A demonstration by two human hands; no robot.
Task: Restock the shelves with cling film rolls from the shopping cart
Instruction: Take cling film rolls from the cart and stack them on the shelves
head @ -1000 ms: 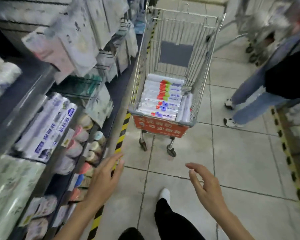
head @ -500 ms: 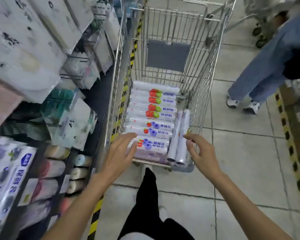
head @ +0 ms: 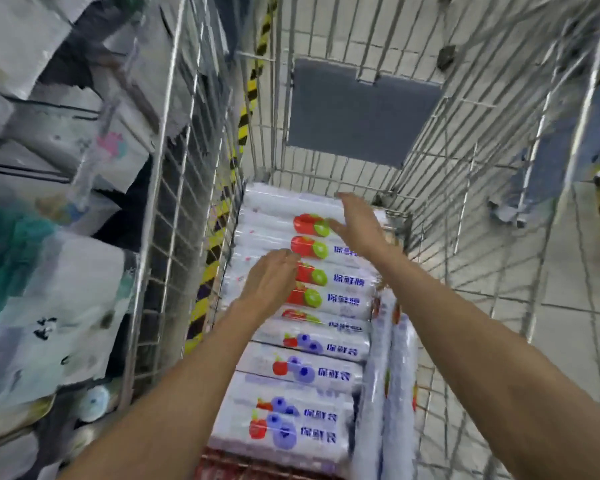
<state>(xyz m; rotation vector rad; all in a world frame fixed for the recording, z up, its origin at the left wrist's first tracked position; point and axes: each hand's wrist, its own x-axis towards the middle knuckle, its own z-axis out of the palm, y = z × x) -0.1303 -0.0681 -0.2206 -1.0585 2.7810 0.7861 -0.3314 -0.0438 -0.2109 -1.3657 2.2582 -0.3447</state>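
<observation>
- Shopping cart (head: 465, 174): its wire basket fills your view from 6 to 12 o'clock. A grey panel (head: 361, 112) sits on the far wall at 12 o'clock.
- Cling film rolls (head: 305, 372): white rolls lie crosswise on the cart floor, side by side and touching, in a row running from 6 o'clock to just past the centre. The nearer rolls carry a blue berry print, the farther ones a red and green fruit print.
- Lengthwise rolls (head: 395, 375): two more rolls lie along the right end of the row, at 5 o'clock.
- Left hand (head: 271, 282): at the centre, palm down, over the left ends of the middle rolls. Your fingers are nearly straight and grip nothing. You cannot tell whether they touch the wrap.
- Right hand (head: 359, 220): at 1 o'clock from the left hand, over the farthest rolls. Your fingers are straight and hold nothing.
- Shelf goods (head: 49, 306): blurred packets at 9 o'clock, outside the cart's left wall.
- Hazard tape (head: 253, 91): a yellow and black floor stripe seen through the left wall, running from 7 toward 12 o'clock.
</observation>
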